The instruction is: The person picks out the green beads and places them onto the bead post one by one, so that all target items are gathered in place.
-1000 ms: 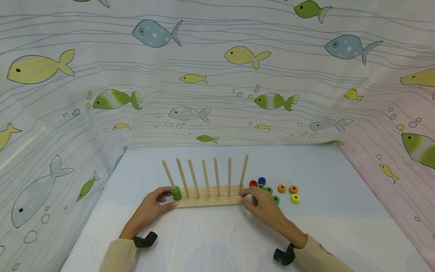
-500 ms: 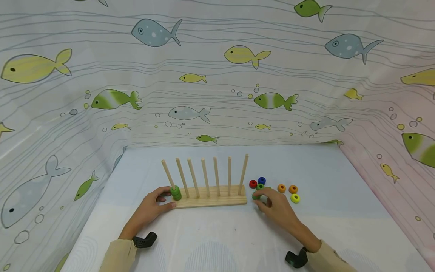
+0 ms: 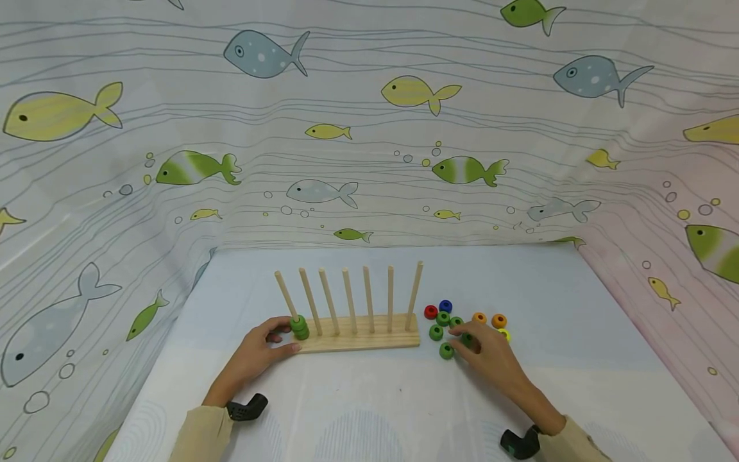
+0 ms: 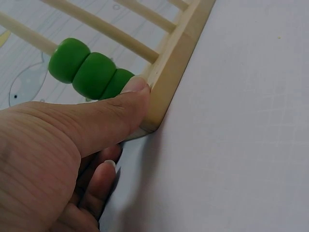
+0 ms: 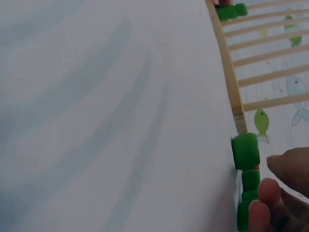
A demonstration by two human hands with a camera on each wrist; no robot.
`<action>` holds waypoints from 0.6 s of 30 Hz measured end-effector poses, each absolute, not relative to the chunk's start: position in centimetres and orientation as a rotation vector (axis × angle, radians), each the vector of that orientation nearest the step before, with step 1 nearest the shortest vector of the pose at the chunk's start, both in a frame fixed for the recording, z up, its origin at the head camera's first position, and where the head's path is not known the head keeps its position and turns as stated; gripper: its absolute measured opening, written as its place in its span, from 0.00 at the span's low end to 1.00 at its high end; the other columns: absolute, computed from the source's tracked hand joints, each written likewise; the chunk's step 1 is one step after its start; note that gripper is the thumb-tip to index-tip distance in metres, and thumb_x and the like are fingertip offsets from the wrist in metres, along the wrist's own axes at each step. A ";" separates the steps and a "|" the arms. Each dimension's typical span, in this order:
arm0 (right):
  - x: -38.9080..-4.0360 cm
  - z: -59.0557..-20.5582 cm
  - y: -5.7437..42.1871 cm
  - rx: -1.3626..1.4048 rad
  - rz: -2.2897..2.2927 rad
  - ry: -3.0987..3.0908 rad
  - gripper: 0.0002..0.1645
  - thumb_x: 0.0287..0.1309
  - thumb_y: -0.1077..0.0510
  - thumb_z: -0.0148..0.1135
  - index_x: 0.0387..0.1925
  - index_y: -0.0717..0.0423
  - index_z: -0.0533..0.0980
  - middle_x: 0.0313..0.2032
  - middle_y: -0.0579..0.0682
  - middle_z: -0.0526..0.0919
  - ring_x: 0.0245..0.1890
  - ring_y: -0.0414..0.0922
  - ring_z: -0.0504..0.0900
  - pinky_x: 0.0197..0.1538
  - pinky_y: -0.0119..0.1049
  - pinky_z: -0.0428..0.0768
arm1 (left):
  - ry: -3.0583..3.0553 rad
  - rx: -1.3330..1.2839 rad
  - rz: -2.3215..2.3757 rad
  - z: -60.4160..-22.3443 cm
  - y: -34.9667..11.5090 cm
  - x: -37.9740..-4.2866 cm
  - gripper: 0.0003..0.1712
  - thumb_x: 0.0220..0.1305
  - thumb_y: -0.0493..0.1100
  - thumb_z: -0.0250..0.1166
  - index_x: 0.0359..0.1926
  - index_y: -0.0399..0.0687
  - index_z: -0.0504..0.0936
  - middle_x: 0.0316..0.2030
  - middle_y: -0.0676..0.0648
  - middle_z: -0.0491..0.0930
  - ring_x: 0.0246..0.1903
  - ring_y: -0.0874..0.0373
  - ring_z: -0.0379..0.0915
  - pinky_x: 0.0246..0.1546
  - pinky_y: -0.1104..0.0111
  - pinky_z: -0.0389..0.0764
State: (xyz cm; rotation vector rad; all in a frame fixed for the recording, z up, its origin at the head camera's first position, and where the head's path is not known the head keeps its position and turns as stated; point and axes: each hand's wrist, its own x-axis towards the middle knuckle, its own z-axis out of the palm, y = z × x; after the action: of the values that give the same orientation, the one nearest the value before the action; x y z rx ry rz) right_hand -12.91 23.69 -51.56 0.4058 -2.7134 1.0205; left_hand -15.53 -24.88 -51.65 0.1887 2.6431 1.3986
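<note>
A wooden peg rack point(image 3: 358, 341) with a row of upright dowels stands mid-table. Stacked on its leftmost dowel are 3 green beads point(image 4: 94, 75). My left hand point(image 3: 258, 346) grips the rack's left end, its thumb at the front corner just below the stack in the left wrist view. Over the loose beads to the right, my right hand point(image 3: 491, 359) has thumb and forefinger spread apart. One green bead point(image 3: 446, 350) lies by the thumb tip, another green bead point(image 3: 466, 339) shows between thumb and forefinger. In the right wrist view, fingertips hover beside a green bead point(image 5: 245, 151).
Behind the nearer green beads lie a red bead point(image 3: 430, 312) and a blue bead point(image 3: 445, 306). Further right are two orange beads point(image 3: 499, 321) and a yellow bead point(image 3: 505, 334), partly covered by my right hand. A fish-patterned sheet point(image 3: 369, 212) rises behind the table.
My right hand has left the rack's right end and moved right over the green beads, uncovering two of them near the rack. My left hand stays on the rack.
</note>
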 end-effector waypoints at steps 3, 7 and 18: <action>-12.8 -51.7 24.3 0.395 1.008 -2.710 0.14 0.56 0.62 0.78 0.44 0.48 0.87 0.37 0.39 0.84 0.21 0.33 0.69 0.24 0.30 0.71 | 2.640 0.189 1.398 -51.6 -24.8 -15.6 0.38 0.63 0.51 0.76 0.69 0.44 0.73 0.59 0.43 0.78 0.52 0.51 0.72 0.52 0.55 0.74; -12.8 -51.6 25.0 0.398 0.974 -2.684 0.15 0.54 0.64 0.79 0.43 0.49 0.87 0.40 0.43 0.85 0.19 0.33 0.69 0.23 0.30 0.70 | 2.642 0.186 1.391 -51.5 -24.8 -15.5 0.38 0.63 0.51 0.76 0.69 0.44 0.73 0.59 0.43 0.78 0.52 0.51 0.72 0.52 0.56 0.74; -12.8 -51.4 26.4 0.278 0.937 -2.776 0.18 0.53 0.62 0.79 0.47 0.51 0.86 0.37 0.45 0.81 0.21 0.35 0.68 0.23 0.31 0.69 | 2.648 0.202 1.380 -51.5 -24.9 -15.5 0.38 0.63 0.51 0.75 0.69 0.43 0.73 0.60 0.42 0.78 0.52 0.51 0.72 0.52 0.55 0.74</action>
State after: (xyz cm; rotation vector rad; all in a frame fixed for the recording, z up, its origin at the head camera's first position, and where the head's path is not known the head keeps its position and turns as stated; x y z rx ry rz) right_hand -12.77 26.38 -51.36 0.2776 -2.7759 0.9371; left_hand -15.46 -24.86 -51.48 0.2022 2.6479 1.3802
